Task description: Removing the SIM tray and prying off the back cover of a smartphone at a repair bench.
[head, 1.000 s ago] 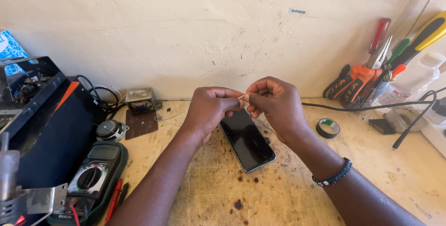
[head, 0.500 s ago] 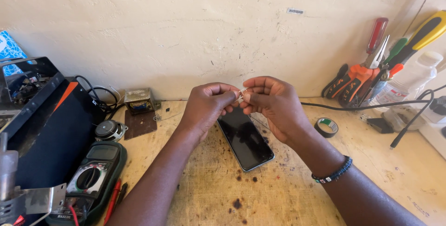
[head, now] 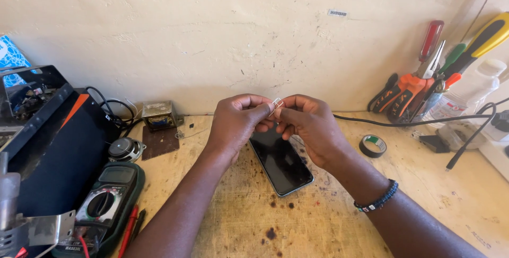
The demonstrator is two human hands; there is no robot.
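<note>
Pliers [head: 411,86] and screwdrivers [head: 430,39] in holder [head: 424,104]

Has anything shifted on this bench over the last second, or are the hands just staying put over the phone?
Very little changed. The left hand and right hand stay together above the phone, both still pinching the same small pale piece between their fingertips; nothing was taken up or let go. The phone still lies flat, screen dark. The multimeter, tape roll and tool holder stand where they were.
</note>
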